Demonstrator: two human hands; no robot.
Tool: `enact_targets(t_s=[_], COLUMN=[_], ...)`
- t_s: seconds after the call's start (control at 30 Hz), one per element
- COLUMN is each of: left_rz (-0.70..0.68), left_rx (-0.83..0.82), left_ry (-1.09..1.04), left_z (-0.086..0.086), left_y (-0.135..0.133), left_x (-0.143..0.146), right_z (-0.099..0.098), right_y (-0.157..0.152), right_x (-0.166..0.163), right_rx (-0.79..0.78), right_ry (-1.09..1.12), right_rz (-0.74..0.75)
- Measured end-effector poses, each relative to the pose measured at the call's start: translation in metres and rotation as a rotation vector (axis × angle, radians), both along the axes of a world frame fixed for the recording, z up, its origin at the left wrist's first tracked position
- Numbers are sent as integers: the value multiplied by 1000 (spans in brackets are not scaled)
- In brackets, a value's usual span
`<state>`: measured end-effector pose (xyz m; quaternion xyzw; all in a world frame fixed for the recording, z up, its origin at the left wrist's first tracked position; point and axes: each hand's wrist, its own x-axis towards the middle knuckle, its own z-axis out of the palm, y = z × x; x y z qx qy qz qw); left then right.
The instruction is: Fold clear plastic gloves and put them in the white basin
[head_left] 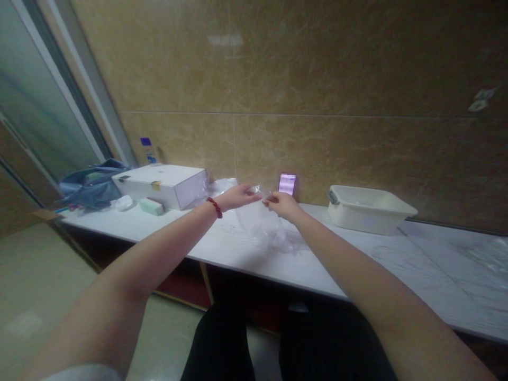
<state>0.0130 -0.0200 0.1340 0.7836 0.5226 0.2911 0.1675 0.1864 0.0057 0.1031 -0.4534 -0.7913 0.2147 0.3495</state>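
Note:
Both my arms reach out over a white table (pixel 357 259). My left hand (pixel 237 197), with a red bead bracelet at the wrist, pinches the top edge of a clear plastic bag (pixel 260 219). My right hand (pixel 282 205) pinches the same top edge from the other side. The bag hangs down between them and its lower part rests crumpled on the table. Whether anything is inside the bag I cannot make out.
A white box (pixel 166 185) and a small pale green block (pixel 151 206) lie at the left, with a blue-grey bag (pixel 89 185) beyond. A lit phone (pixel 287 183) leans on the tiled wall. A cream plastic tub (pixel 369 209) stands at the right.

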Motion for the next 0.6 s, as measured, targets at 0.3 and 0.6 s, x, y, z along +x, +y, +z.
enact_targets(t_s=[0.3,0.6], left_rz=[-67,-36], left_rx=[-249,-625], left_ry=[-192,-419], left_z=[-13,-36], left_y=[6,-3], left_x=[-6,1], right_z=[11,7], right_y=[-25,-35], right_x=[39,60], right_rx=[-488,-744], right_ry=[298,603], right_rz=[72,174])
